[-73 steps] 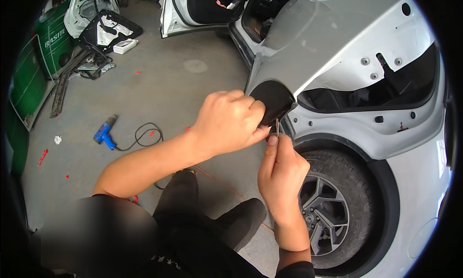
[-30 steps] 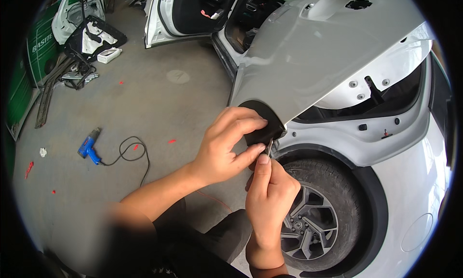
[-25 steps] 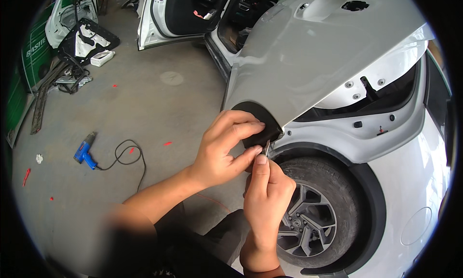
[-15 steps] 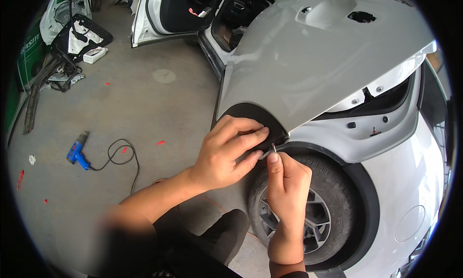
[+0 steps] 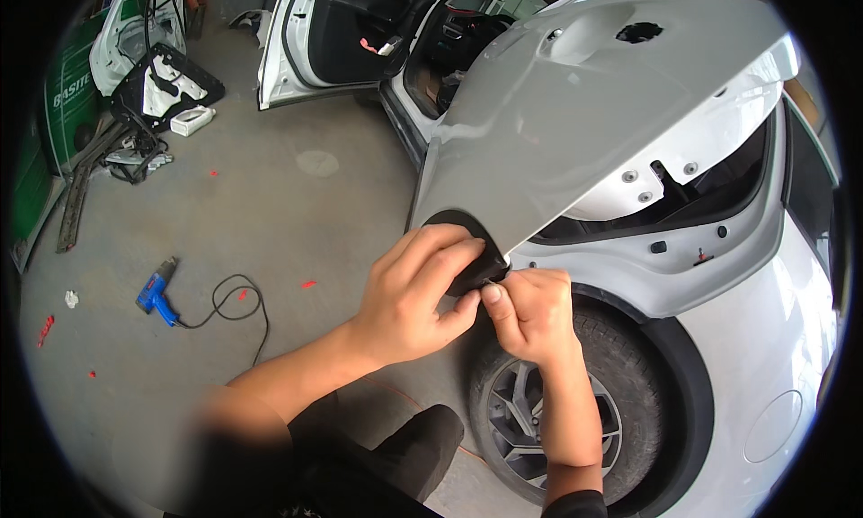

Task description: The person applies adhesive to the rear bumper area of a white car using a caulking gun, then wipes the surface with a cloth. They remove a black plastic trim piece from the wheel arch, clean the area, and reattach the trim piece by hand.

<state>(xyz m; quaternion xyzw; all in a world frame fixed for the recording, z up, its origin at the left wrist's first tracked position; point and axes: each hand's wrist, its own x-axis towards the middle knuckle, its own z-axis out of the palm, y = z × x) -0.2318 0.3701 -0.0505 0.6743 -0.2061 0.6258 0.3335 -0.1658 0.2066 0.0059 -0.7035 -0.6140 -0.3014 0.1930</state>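
My left hand (image 5: pixel 409 293) is closed round the black wheel-arch trim (image 5: pixel 452 217) at the lower corner of the open silver-grey rear car door (image 5: pixel 530 131). Its fingers press the outer face while the thumb sits underneath. Right beside it, my right hand (image 5: pixel 538 313) is closed in a pinch at the trim's lower end, near the door's edge. Between its thumb and curled fingers is a thin silvery piece (image 5: pixel 491 282), mostly hidden, so its kind is unclear. Both hands are above the rear wheel (image 5: pixel 620 383).
A blue heat gun (image 5: pixel 155 293) lies on the floor at left, its black cord (image 5: pixel 241 313) looped beside it. Red scraps dot the floor. The front door (image 5: pixel 342 41) stands open. Removed door parts (image 5: pixel 171 82) lean at the far left, by a white box (image 5: pixel 192 120).
The view has shifted slightly. The door has swung a little, widening the gap along its edge. My right hand has turned and moved against the trim's end; the silvery piece now shows less.
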